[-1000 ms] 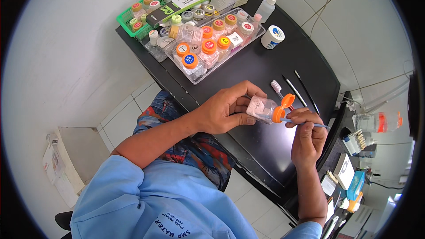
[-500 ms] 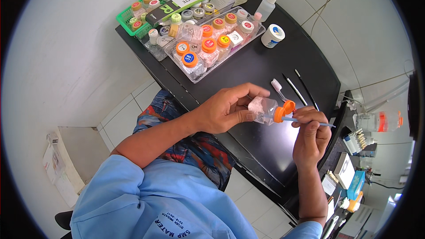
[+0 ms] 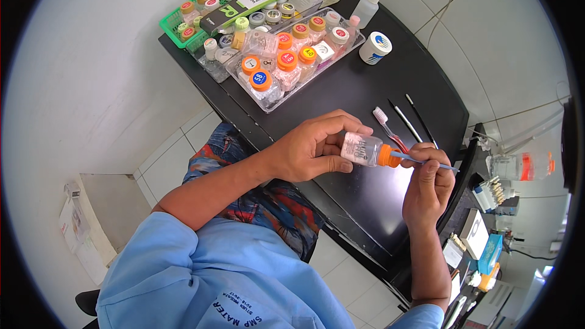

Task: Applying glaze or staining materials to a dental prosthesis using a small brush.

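Note:
My left hand [image 3: 312,149] pinches the base of a small clear plastic bottle [image 3: 365,150] between thumb and fingers. Pale pink powder lies inside, mostly toward the base. The bottle is tipped on its side, its orange cap [image 3: 386,156] facing my right hand. Closed fingers of my right hand [image 3: 428,180] grip a thin light-blue stick [image 3: 411,158]. One end of the stick meets the bottle's orange mouth; how far it reaches inside I cannot tell. Its other end sticks out past my right fingers.
Beyond my hands lie a toothbrush [image 3: 382,117] and two thin brushes [image 3: 405,123]. A white round jar [image 3: 375,48] and a squeeze bottle [image 3: 366,9] stand farther back. Left of them, a clear tray [image 3: 268,109] holds several orange-capped bottles, with a green basket [image 3: 167,24] behind it.
The bottle has turned in my left hand, so the flipped-open orange lid no longer shows separately. My right hand and the stick have shifted slightly. In the tray, one lying bottle sits a little differently.

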Tool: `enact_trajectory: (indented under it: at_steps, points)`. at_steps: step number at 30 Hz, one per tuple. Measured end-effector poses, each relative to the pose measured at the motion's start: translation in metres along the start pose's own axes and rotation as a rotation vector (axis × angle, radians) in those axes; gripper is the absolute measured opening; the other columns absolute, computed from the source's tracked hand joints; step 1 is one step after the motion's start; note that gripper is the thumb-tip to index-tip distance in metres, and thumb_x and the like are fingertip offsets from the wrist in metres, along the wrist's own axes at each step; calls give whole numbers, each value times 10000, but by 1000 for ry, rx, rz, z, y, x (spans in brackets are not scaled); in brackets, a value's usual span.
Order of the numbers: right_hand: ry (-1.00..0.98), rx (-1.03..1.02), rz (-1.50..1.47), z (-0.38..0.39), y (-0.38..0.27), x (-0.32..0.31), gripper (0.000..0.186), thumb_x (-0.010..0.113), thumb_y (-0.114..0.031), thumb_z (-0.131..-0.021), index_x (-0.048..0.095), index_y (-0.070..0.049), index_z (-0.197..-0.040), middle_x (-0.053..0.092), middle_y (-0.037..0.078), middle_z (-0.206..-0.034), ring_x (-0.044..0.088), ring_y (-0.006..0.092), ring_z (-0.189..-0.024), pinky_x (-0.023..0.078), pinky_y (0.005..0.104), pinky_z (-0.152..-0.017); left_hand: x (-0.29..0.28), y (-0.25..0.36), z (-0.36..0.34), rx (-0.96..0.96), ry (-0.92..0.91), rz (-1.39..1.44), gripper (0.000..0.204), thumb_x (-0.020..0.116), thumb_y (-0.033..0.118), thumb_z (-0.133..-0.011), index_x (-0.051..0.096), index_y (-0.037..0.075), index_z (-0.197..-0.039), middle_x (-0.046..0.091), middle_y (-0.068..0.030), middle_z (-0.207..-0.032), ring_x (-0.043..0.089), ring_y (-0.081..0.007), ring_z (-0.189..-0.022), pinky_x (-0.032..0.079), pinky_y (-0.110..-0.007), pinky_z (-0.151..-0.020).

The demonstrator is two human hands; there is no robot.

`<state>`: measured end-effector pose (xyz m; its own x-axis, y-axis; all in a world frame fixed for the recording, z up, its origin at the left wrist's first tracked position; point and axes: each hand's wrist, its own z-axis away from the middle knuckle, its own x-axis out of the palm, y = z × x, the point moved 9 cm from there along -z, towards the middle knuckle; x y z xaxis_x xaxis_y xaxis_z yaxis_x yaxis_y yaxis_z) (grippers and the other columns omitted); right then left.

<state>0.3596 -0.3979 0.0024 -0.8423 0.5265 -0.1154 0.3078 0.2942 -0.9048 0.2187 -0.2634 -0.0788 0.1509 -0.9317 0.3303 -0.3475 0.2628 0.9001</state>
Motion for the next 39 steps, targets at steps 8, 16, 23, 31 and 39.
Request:
enact_trajectory:
  at_steps: [8,16,23,31,39]
  points:
    - [-103,31,63,-1,3,5,322,519,-207,-1141,710,26,-1027,698,122,-913,622,192,-975,500,406,-974,3,5,-1,-61,16,20,584,639,-80,-1016,444,15,-1558,549,-115,-1432,628,-211,-1310,545,-363,-1128]
    - [-52,-4,67,-2,0,1,339,530,-218,-1140,723,33,-1019,706,119,-913,610,202,-1007,514,374,-937,-1,-3,-1,-24,-28,-88,580,633,-43,-1040,428,29,-1579,583,-130,-1454,620,-196,-1317,524,-370,-1148]
    - [-78,-58,120,-1,-7,4,347,545,-241,-1138,728,35,-1037,727,121,-941,611,224,-1025,541,377,-922,1,-8,1,-92,-1,22,688,763,-33,-961,458,25,-1574,576,-127,-1518,597,-215,-1384,516,-385,-1171]
    - [-61,3,47,-1,1,2,347,546,-245,-1138,719,42,-1049,707,138,-907,634,224,-1011,546,376,-903,0,-9,-1,-131,-5,-7,693,732,-59,-972,447,39,-1596,598,-134,-1500,615,-202,-1357,527,-379,-1156]
    - [-43,-3,119,0,3,1,343,557,-234,-1131,728,59,-1080,709,149,-1008,666,201,-977,534,409,-976,1,5,-1,8,9,-117,633,719,-76,-961,520,28,-1552,515,-90,-1428,579,-200,-1354,545,-365,-1144]
